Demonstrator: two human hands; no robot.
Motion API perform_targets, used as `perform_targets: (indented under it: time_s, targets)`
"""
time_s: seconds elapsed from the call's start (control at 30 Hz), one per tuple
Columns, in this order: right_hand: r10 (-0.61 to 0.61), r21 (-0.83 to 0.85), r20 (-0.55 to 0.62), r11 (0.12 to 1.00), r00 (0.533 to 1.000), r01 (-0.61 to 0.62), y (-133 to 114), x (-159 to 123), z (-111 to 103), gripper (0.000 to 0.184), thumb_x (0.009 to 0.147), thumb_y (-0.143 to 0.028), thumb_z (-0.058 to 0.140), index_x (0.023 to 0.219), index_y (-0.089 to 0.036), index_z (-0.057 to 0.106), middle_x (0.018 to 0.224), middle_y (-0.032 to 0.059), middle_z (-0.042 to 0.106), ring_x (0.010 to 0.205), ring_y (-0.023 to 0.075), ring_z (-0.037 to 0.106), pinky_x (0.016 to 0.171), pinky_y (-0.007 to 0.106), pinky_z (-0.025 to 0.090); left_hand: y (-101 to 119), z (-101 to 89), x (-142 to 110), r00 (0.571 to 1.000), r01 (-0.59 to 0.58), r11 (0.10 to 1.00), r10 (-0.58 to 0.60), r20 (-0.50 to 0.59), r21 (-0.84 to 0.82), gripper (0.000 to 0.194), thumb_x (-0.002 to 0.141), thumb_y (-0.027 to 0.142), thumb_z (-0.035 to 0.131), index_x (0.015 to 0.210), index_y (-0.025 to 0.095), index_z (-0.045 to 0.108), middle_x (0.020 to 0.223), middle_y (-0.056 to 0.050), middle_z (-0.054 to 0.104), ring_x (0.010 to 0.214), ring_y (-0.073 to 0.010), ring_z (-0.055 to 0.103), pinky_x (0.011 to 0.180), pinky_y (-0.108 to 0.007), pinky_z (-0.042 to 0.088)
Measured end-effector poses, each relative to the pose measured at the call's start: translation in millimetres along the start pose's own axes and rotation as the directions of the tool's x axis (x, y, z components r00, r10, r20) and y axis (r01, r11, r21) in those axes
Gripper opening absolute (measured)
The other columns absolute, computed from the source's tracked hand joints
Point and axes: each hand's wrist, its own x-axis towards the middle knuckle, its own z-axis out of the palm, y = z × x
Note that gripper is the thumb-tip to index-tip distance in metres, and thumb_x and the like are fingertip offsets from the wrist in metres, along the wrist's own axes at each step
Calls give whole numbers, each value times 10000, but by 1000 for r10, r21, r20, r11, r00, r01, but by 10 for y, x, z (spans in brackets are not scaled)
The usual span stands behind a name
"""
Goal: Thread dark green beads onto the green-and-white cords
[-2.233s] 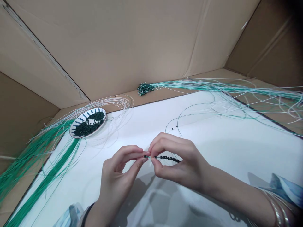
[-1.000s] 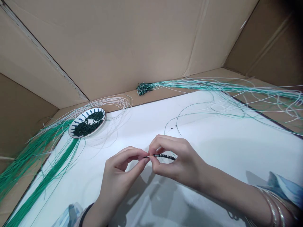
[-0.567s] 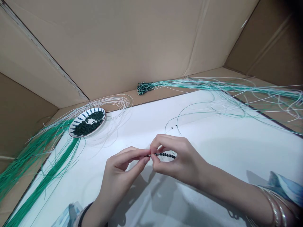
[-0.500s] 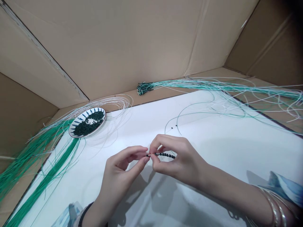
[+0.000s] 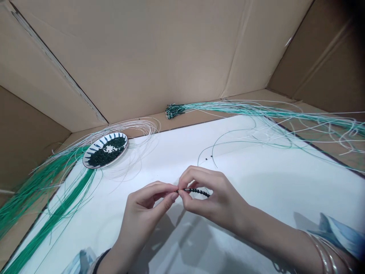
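Observation:
Both hands meet above the white board [image 5: 256, 182], pinched fingertip to fingertip. My right hand [image 5: 219, 194] grips a short strand of black beads [image 5: 198, 191] between thumb and index finger, and the strand curves back under its palm, where its far end is hidden. Thumb and forefinger of my left hand [image 5: 146, 207] are closed on the near end of the same strand. A small dark bit shows at that pinch, but the fingertips cover most of it. Two loose dark beads [image 5: 209, 157] lie on the board beyond my right hand.
A striped oval dish [image 5: 98, 145] of dark beads [image 5: 104, 156] stands at left, on green cords [image 5: 65, 205] and pale looped cords [image 5: 145, 127]. Along the back lies a bundle of cords [image 5: 242, 109] with dark beaded ends [image 5: 173, 110]. Cardboard walls [image 5: 171, 49] surround the board.
The fingertips have come together; the gap that showed a pale length and a dark bead between my hands has closed. The view has tilted slightly, so the scene sits lower.

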Motion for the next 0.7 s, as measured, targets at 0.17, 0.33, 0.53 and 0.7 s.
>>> perform_targets:
  time_s: [0.17,0.33,0.53,0.7]
  targets:
    - [116,14,19,993,993,-117,-35,32,-20,125,840,-96,656,776,-203,669,817,0,725,775,134,663,698,238,529,-16,-32,30,992,121,991,-122,-16,-58,66,820,245,796,810,284,849,793,16,805,722,-138,704,686,-188,558]
    - [139,15,53,990,989,-140,-30,56,-57,125,889,-167,679,785,-201,739,853,24,762,800,154,673,674,259,478,-45,-71,44,987,153,985,-156,-38,-73,50,805,290,810,784,246,799,733,21,759,692,-134,678,673,-201,543]
    - [168,-22,47,986,985,-167,-6,60,-64,117,869,-140,670,863,-186,776,857,46,763,780,168,667,671,271,492,-58,-77,50,983,182,981,-181,15,-61,121,844,322,768,806,207,780,689,5,732,695,-162,680,716,-249,550]
    - [195,-28,67,981,979,-193,-5,65,-37,89,835,-162,679,856,-195,759,834,35,742,775,170,656,679,272,520,-55,-64,70,979,202,979,-201,39,-30,137,855,322,760,787,203,773,706,4,720,720,-157,658,716,-232,515]
